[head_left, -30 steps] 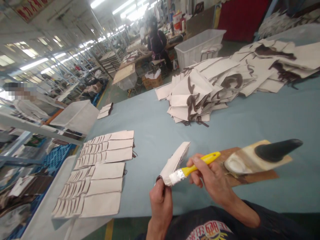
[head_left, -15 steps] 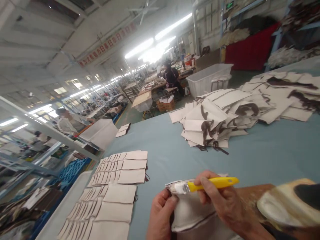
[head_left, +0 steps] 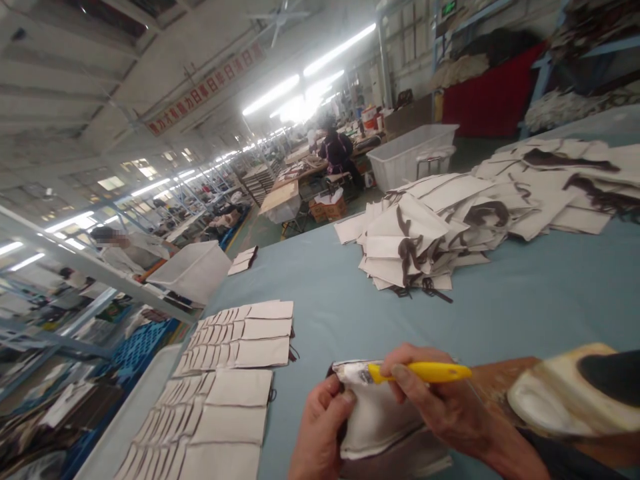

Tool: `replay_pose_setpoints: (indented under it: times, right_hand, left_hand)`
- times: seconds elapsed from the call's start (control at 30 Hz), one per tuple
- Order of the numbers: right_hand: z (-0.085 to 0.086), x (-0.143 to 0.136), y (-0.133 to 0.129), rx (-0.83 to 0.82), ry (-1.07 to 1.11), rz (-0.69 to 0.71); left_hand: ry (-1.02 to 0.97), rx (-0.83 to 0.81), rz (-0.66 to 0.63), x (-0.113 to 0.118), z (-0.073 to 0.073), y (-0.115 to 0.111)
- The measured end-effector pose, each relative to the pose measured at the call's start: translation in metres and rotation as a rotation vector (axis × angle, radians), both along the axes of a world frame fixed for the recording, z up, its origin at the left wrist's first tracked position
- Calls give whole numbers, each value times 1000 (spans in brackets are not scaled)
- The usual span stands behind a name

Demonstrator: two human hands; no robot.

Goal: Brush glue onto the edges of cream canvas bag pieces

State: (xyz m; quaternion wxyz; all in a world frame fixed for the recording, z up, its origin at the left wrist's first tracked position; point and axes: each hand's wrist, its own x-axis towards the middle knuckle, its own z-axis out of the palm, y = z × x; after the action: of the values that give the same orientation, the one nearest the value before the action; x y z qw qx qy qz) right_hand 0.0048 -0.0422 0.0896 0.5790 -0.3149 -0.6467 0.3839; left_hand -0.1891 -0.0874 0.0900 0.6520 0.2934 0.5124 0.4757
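My right hand grips a paintbrush by its yellow handle. The brush's pale bristles lie on the upper left edge of a cream fabric piece with dark trim. Pinched at that same corner, the piece is held by my left hand, thumb on top and fingers curled round the side. To the right of my right hand is a container coated with whitish paste, resting on a brown board. Part of the fabric is hidden behind my right hand.
Overlapping rows of cream pieces lie on the blue-grey table at left. A loose heap of similar pieces is at the far right. One small stack sits by the far edge. Beyond stand white bins and people working.
The brush has shifted slightly left along the fabric's top edge, toward the corner by my left hand. The view has turned a little. Both hands keep their hold.
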Motion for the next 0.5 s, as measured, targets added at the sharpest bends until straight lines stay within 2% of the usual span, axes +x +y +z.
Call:
replay_pose_setpoints:
  times: [0.2,0.37,0.5]
  right_hand:
    - [-5,2,2,61,-16,-98]
    - [-18,6,-4,101,-98,-121]
    - [-24,-6,-3,22,51,-124]
  left_hand:
    - [-8,-17,-23,0,-1,2]
    - [-44,4,-50,2,-11,6]
    - [-79,35,-133,-1,-20,5]
